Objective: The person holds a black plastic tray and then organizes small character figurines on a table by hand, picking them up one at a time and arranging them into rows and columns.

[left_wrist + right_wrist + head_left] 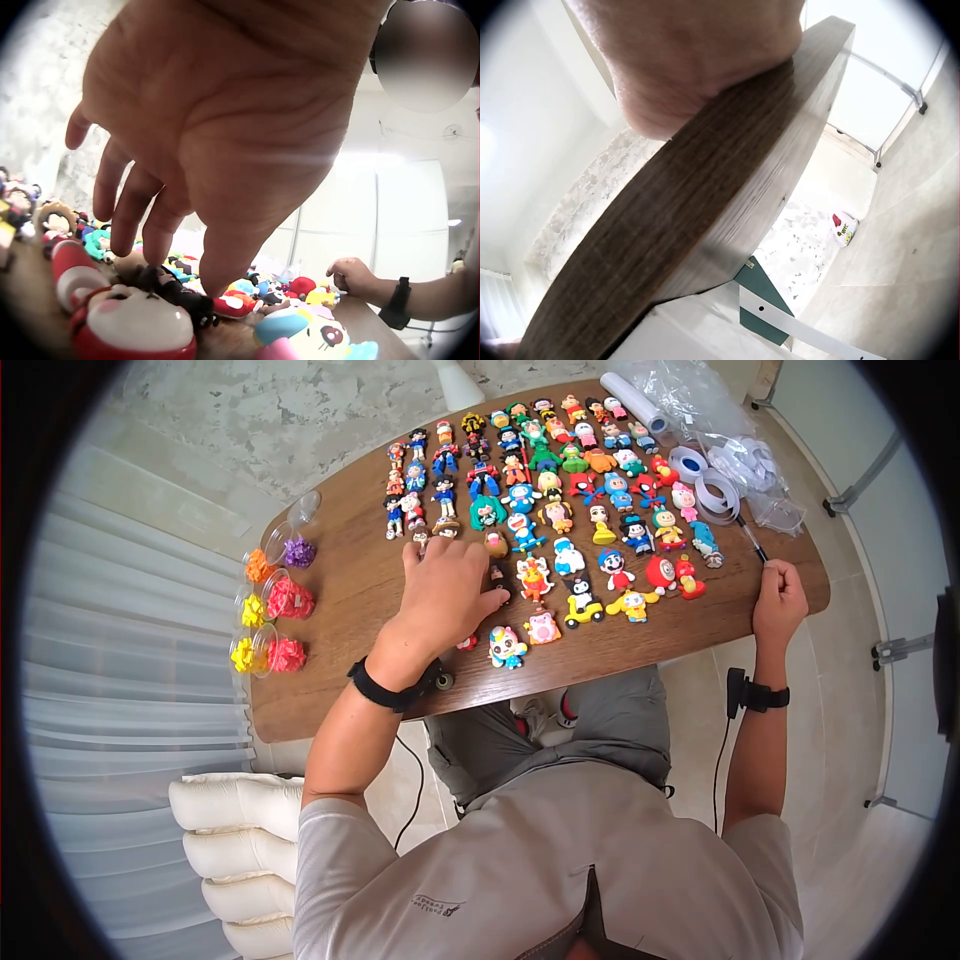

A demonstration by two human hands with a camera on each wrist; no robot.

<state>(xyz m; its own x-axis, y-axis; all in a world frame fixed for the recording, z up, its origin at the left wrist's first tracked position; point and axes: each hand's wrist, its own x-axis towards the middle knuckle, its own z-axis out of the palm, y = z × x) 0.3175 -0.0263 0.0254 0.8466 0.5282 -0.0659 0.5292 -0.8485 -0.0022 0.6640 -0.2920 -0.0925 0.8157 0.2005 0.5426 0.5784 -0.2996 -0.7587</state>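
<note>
Room: pale curtain and cream chair at left, dark wood table in the middle, white panels at right. Table's left end: clear cups with orange, purple, yellow and red-pink pieces. Next, left hand over the near-left part of the toy figures, palm down, fingers apart and loosely bent, not clenched; dark figure sits by thumb and index, contact can't tell. Figures spread in rough rows across the middle. Far right: white roll, tape rings, clear plastic bags. Pen-like tool reaches right hand at table edge; fingers curled in, grip on tool can't tell.
</note>
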